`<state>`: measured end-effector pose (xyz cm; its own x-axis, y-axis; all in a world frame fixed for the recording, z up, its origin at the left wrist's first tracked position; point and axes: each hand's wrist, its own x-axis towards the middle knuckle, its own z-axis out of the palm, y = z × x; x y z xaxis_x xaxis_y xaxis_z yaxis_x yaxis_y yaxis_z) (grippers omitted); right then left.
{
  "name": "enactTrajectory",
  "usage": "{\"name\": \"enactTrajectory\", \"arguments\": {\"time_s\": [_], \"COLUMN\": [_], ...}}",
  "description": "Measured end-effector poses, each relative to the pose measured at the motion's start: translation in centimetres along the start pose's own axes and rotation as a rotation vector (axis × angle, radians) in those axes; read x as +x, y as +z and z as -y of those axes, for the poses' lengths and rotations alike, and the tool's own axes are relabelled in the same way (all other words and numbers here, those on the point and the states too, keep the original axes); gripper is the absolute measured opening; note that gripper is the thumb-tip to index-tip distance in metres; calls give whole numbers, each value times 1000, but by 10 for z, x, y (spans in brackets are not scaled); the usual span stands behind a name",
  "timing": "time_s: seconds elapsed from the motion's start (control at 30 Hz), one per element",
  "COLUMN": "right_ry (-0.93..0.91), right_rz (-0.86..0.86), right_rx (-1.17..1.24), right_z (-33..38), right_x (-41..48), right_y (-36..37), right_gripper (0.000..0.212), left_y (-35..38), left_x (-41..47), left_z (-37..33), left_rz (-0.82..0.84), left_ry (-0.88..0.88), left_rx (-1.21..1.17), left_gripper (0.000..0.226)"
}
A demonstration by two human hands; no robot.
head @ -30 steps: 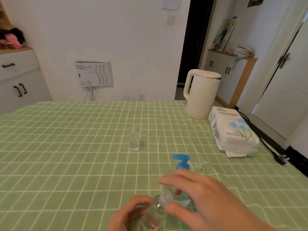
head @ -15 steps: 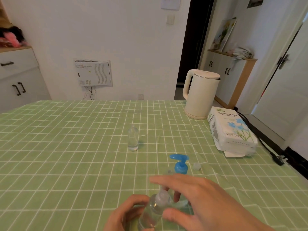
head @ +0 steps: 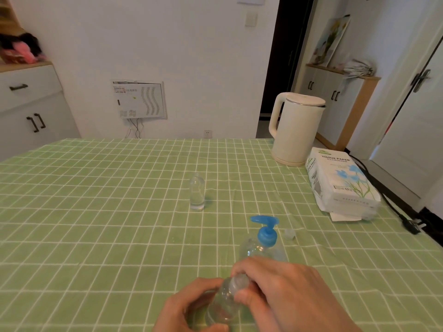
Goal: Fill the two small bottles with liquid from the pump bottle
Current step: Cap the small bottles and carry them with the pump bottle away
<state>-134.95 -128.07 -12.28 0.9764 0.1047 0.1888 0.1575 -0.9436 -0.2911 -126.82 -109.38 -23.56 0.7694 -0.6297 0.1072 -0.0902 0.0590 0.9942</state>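
The left grip (head: 191, 305) is curled round the body of a small clear bottle (head: 223, 305) at the near edge of the counter (head: 96, 236), holding it tilted with its top leaning away and to the right. The right grip (head: 287, 291) is closed on that bottle's cap (head: 238, 282), thumb below and fingers above pinching it. How full this bottle is cannot be told.

Just behind the right grip stands the pump bottle (head: 263, 246), clear with a blue pump head whose spout points left. A loose small cap (head: 289, 234) lies on the green checked cloth just to its right. The second small bottle (head: 197, 194) stands upright farther out on the counter, well apart from both grips.

At the far right corner sit a cream kettle (head: 297, 130) and, just beside it, a pack of tissue paper (head: 342, 185).
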Motion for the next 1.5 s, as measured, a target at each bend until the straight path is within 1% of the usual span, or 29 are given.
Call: {"name": "enactTrajectory", "arguments": {"time_s": [0.07,0.13,0.17,0.23,0.3,0.4,0.43,0.47,0.5,0.6,0.73,0.83,0.93,1.0,1.03,1.1,1.17,1.2,1.27,1.33,1.43,1.5], "right_ry": [14,30,30,9,-15,77,121,171,218,332,427,463,484,475,467,450,439,441,458,482,512,518], "right_rz": [-96,-133,-135,-120,-209,-379,-407,-421,-426,-403,-385,-385,-354,-259,-211,-140,-105,-98,-104,-117,-148,-206], "right_rx": [-28,43,115,269,369,426,436,450,464,485,501,493,348,217,157,81,38,22,-1,-24,-73,-89], "right_z": [5,6,5,2,-4,-24,-32,-39,-46,-64,-83,-101,-119,-129,-134,-141,-146,-148,-151,-155,-156,-154], "right_x": [0,0,0,0,-5,-18,-21,-24,-27,-36,-38,-32,-15,-1,5,17,27,31,37,40,38,34], "right_y": [4,9,10,8,2,-2,-1,0,2,9,12,14,20,26,30,37,42,45,49,55,66,73], "right_gripper": [13,16,20,32,36,31,26,26,30,42,32,27,28,37,42,46,45,43,37,30,26,25], "left_y": [-1,-1,-2,-7,-22,-59,-71,-81,-90,-108,-121,-121,-116,-109,-104,-93,-77,-67,-44,-24,-6,-1], "left_x": [-1,1,3,7,12,21,25,29,33,45,55,57,57,54,51,46,44,45,51,60,79,97], "left_z": [5,9,10,7,-2,-16,-19,-21,-21,-16,-10,-12,-15,-19,-23,-36,-50,-56,-60,-55,-35,-26], "left_rz": [-14,-34,-60,-152,-264,-369,-399,-427,-450,-487,-477,-473,-462,-528,-582,-668,-654,-614,-525,-460,-370,-343], "left_ry": [-7,-4,10,38,54,70,57,36,11,-59,-107,-118,-122,-67,5,235,412,450,455,383,190,67], "left_rx": [11,23,31,49,34,60,80,103,128,199,313,337,384,476,535,661,721,711,675,673,679,652], "left_gripper": [52,54,55,57,55,57,58,58,58,56,56,57,65,80,82,70,63,62,64,70,89,94]}}
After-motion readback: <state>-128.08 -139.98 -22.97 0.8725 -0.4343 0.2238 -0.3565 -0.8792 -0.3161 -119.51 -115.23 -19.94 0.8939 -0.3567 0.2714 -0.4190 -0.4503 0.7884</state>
